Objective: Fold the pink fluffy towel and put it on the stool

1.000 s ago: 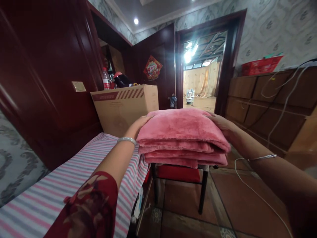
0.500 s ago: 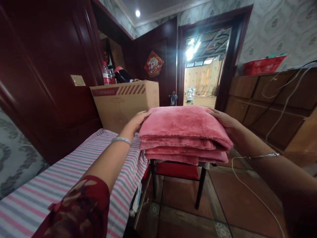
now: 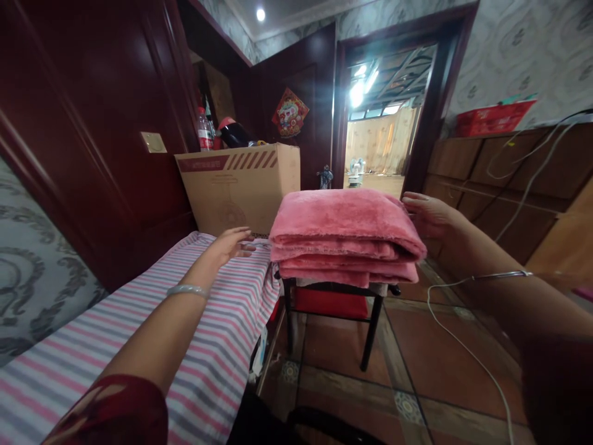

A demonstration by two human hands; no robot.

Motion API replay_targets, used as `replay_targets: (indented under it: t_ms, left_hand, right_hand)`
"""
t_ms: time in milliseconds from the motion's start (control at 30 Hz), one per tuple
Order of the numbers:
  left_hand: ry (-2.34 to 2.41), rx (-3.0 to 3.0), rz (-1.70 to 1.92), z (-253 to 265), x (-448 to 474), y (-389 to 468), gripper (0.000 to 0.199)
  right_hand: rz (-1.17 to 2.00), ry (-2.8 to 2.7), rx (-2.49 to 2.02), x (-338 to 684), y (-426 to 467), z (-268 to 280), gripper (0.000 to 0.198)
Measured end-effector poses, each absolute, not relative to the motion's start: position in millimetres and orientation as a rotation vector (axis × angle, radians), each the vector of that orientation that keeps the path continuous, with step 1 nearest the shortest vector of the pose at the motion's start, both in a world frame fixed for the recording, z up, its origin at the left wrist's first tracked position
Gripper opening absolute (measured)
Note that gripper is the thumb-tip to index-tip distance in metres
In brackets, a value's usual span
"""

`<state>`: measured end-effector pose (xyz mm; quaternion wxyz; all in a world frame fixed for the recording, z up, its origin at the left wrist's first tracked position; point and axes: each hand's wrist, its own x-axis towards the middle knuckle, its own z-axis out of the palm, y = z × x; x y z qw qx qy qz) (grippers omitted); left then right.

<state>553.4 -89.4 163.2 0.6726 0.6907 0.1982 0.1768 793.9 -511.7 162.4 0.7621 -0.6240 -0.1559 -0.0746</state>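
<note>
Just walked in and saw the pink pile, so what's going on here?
A folded pink blanket sits on a black-framed stool. The person's left hand hangs open above the striped sheet, apart from the blanket. The right hand is open beside the blanket's right edge, with no grip on it.

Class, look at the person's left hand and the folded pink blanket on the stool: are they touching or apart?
Apart. The head view shows the left hand open above the striped sheet, with cardboard box visible in the gap before the folded pink blanket.

Left hand (image 3: 229,242) outstretched, fingers spread; right hand (image 3: 428,213) open, raised.
</note>
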Motion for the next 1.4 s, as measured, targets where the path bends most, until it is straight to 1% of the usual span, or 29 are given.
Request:
replay_targets:
  t_ms: [67, 100, 200, 300, 367, 467, 533, 633, 767, 867, 1033, 1200, 1400]
  left_hand:
    - [0.464, 1.554, 0.393, 155, 531, -82, 0.049]
    - [0.482, 1.56, 0.393, 150, 519, -78, 0.048]
    - [0.551, 1.614, 0.381, 131, 481, -64, 0.05]
    - [0.64, 1.702, 0.395, 103, 439, -47, 0.052]
    - [0.729, 1.8, 0.449, 81, 410, -37, 0.049]
    - [0.874, 2.125, 0.588, 48, 362, -32, 0.035]
    - [0.99, 2.349, 0.637, 26, 326, -38, 0.028]
    - [1.211, 2.391, 0.643, -1, 266, -51, 0.032]
    - [1.471, 2.402, 0.591, -29, 179, -76, 0.041]
    - [1.638, 2.38, 0.545, -40, 123, -103, 0.042]
    - [1.854, 2.329, 0.478, -51, 59, -150, 0.037]
    - [2.092, 2.308, 0.489, -65, 7, -184, 0.045]
    - [2.695, 1.897, 0.691, -70, -72, -214, 0.057]
  right_hand:
    - [-0.165, -0.24, -1.45, 783, -513, 172, 0.033]
    - [-0.236, -0.231, -1.492, 775, -512, 177, 0.036]
    - [-0.663, -0.398, -1.516, 734, -507, 192, 0.041]
    - [-0.971, -0.685, -1.398, 671, -492, 196, 0.035]
    - [-1.001, -0.894, -1.357, 627, -473, 185, 0.026]
    - [-0.705, -1.293, -1.511, 576, -435, 146, 0.021]
    - [-0.409, -1.616, -1.508, 554, -403, 107, 0.021]
    - [0.012, -1.865, -1.421, 530, -347, 44, 0.027]
    - [0.356, -1.985, -1.323, 492, -268, -18, 0.033]
    - [0.485, -2.071, -1.218, 457, -217, -39, 0.035]
    - [0.637, -2.13, -1.094, 399, -141, -50, 0.039]
    - [0.771, -1.949, -1.257, 361, -91, -76, 0.044]
    - [0.796, -1.723, -1.438, 368, -78, -108, 0.05]
